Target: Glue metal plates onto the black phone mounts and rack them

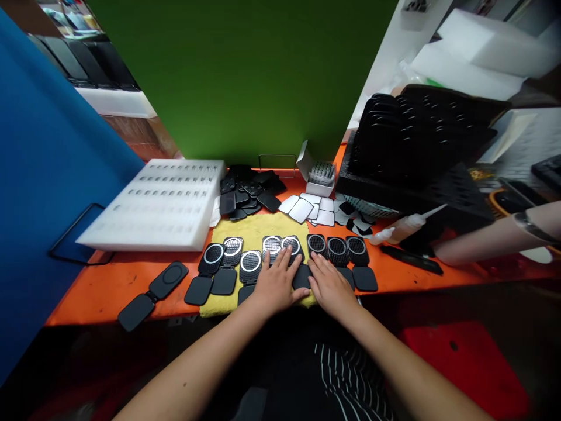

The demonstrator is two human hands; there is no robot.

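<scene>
A row of black hinged two-panel pieces, several with a white ring on a gridded upper panel (251, 266), lies across a yellow cloth (258, 224) and onto the table to its right. My left hand (275, 282) rests on pieces mid-row, palm down, fingers spread, its fingertips at two ringed panels. Just to the right, my right hand (332, 285) lies flat with fingers stretched out over the lower part of other pieces. Between the hands a plain black lower panel (301, 277) shows. Both hands partly hide the pieces beneath them. Another unfolded black piece (169, 280) lies apart at the left.
On the orange table (92, 292) stand a white foam block with slots (175, 204), a heap of black parts (249, 193), white square pads (302, 209) and a small open box (321, 178). To the right are a squeeze bottle (405, 228) and a black rack of panels (421, 134). A green board (245, 76) rises behind.
</scene>
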